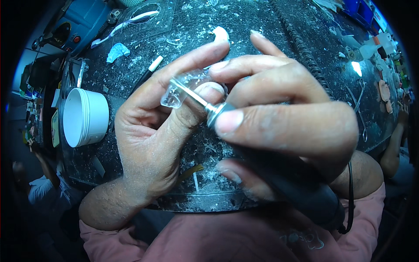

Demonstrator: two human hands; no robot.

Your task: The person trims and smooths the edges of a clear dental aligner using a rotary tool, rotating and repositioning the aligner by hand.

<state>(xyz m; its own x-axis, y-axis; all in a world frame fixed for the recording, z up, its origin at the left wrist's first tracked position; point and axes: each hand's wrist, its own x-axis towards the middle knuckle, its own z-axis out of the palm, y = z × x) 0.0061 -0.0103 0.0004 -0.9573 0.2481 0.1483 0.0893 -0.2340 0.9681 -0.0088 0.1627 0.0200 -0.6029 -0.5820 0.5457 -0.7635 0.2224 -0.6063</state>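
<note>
My left hand (146,131) pinches a small clear plastic shell (173,98), shaped like a dental tray, between thumb and fingers above the table. My right hand (292,109) is closed around a black rotary handpiece (307,192) with a metal collar. Its thin metal bit (190,92) points up and left and lies across the shell; whether it touches cannot be told. The right fingertips come close to the shell's far side and hide part of it. Pale dust coats both hands.
The dark tabletop (209,153) is strewn with white dust. Around my hands are a white tub (98,115), a capped marker (152,67), a blue lump (118,52), a toothbrush (142,17), a coiled cord (301,41) and a scissor-like metal tool (360,100). Other people's arms (395,146) show at both sides.
</note>
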